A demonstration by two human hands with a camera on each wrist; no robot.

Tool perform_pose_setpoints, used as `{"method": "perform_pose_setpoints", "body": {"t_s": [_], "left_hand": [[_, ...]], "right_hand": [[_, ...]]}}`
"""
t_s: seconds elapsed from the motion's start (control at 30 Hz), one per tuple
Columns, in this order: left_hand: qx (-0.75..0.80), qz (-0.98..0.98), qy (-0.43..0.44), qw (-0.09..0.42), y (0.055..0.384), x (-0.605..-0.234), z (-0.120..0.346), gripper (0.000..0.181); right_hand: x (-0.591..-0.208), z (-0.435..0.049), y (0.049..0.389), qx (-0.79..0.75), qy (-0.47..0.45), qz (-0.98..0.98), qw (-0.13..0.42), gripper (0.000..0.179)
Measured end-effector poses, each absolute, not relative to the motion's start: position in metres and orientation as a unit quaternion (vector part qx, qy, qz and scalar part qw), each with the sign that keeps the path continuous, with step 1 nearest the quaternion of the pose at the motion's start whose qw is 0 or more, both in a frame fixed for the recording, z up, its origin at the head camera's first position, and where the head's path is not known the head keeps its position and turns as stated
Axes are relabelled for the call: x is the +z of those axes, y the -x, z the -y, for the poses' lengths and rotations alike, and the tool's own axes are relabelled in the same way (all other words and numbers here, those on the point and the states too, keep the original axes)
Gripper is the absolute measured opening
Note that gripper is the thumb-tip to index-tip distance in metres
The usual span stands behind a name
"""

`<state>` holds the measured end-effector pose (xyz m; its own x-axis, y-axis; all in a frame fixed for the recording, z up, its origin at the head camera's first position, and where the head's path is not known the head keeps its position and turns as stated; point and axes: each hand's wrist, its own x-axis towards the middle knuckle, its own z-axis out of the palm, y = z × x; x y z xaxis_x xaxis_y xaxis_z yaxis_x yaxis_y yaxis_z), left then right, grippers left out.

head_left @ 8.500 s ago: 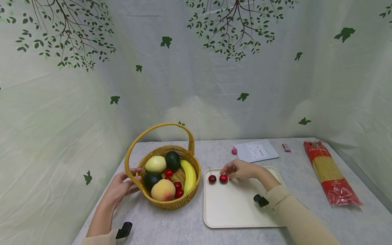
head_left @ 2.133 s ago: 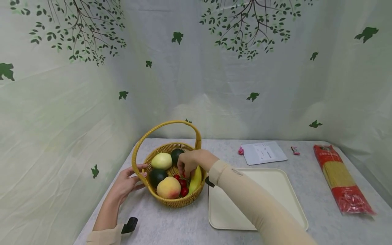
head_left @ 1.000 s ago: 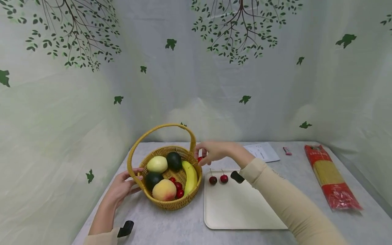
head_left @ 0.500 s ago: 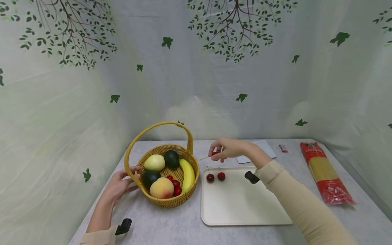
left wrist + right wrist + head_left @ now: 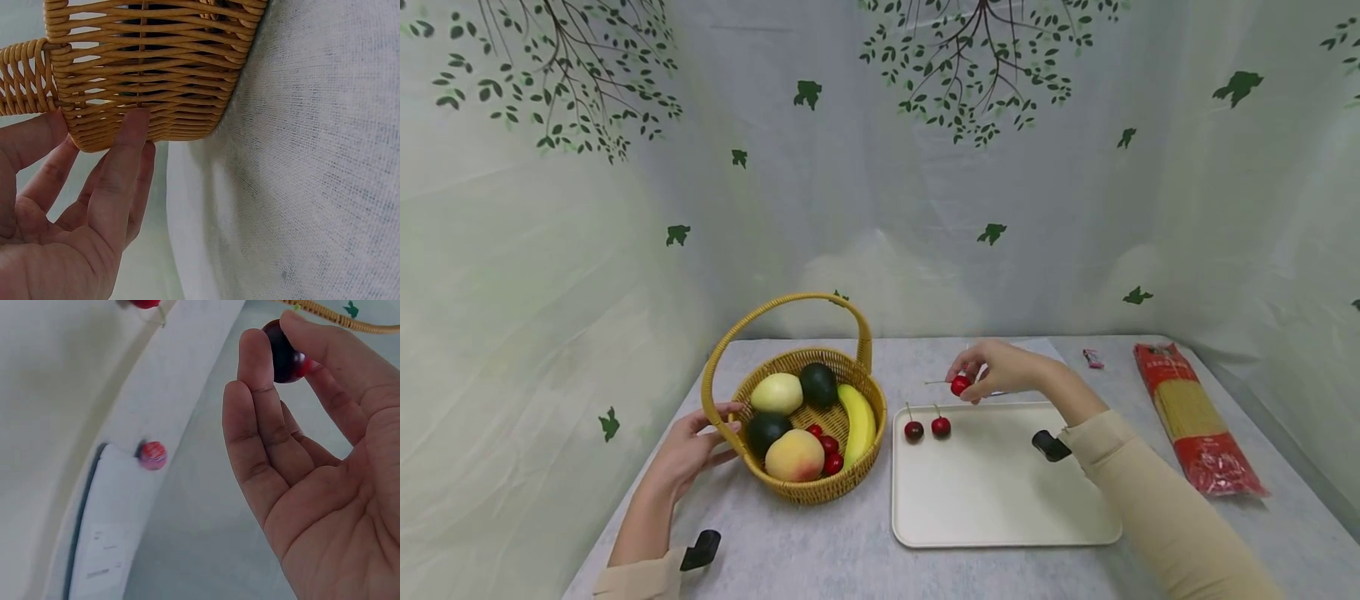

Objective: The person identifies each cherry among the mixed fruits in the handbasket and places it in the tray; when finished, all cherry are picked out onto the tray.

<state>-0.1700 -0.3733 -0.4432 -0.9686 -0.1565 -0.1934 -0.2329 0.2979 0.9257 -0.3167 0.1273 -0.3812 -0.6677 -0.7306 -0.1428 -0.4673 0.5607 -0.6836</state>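
My right hand [image 5: 1000, 368] pinches a dark red cherry [image 5: 960, 384] between thumb and fingers, above the back edge of the cream tray [image 5: 1000, 500]. Its stem points left; in the right wrist view this cherry [image 5: 286, 356] looks almost black on one side. Two stemmed cherries [image 5: 913, 431] stand side by side in the tray's back left corner. My left hand [image 5: 688, 450] rests against the yellow wicker basket [image 5: 805, 493], below its handle. Fingertips [image 5: 136, 119] touch the woven outer wall. Inside lie three cherries [image 5: 832, 463], a banana [image 5: 857, 421], a peach [image 5: 795, 456], two dark green fruits [image 5: 818, 385] and a pale green fruit [image 5: 777, 392].
Behind the tray lies a grey-white envelope [image 5: 103, 550], mostly hidden by my hand in the head view, with a pink lollipop [image 5: 153, 455] beside it. A small red-wrapped sweet [image 5: 1093, 358] and a red noodle packet [image 5: 1198, 421] lie at the right.
My right hand was at the second tray cherry, then reached into the basket. It has since come out with another cherry and moved right, over the tray's back edge. My left hand stays put.
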Motion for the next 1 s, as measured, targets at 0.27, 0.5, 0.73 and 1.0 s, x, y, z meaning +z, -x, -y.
{"method": "perform_pose_setpoints", "body": {"t_s": [0.27, 0.5, 0.73, 1.0], "left_hand": [[0.577, -0.809, 0.108, 0.028, 0.169, -0.442, 0.373, 0.046], [0.579, -0.808, 0.105, 0.028, 0.167, -0.441, 0.372, 0.046], [0.581, -0.806, 0.106, 0.030, 0.167, -0.441, 0.371, 0.046], [0.582, -0.806, 0.107, 0.033, 0.167, -0.443, 0.372, 0.045]], "right_hand": [[-0.411, -0.149, 0.316, -0.306, 0.315, -0.877, 0.196, 0.031], [-0.434, -0.158, 0.311, -0.312, 0.298, -0.884, 0.181, 0.027], [-0.451, -0.162, 0.305, -0.313, 0.288, -0.888, 0.173, 0.026], [-0.463, -0.159, 0.303, -0.314, 0.288, -0.889, 0.166, 0.025]]}}
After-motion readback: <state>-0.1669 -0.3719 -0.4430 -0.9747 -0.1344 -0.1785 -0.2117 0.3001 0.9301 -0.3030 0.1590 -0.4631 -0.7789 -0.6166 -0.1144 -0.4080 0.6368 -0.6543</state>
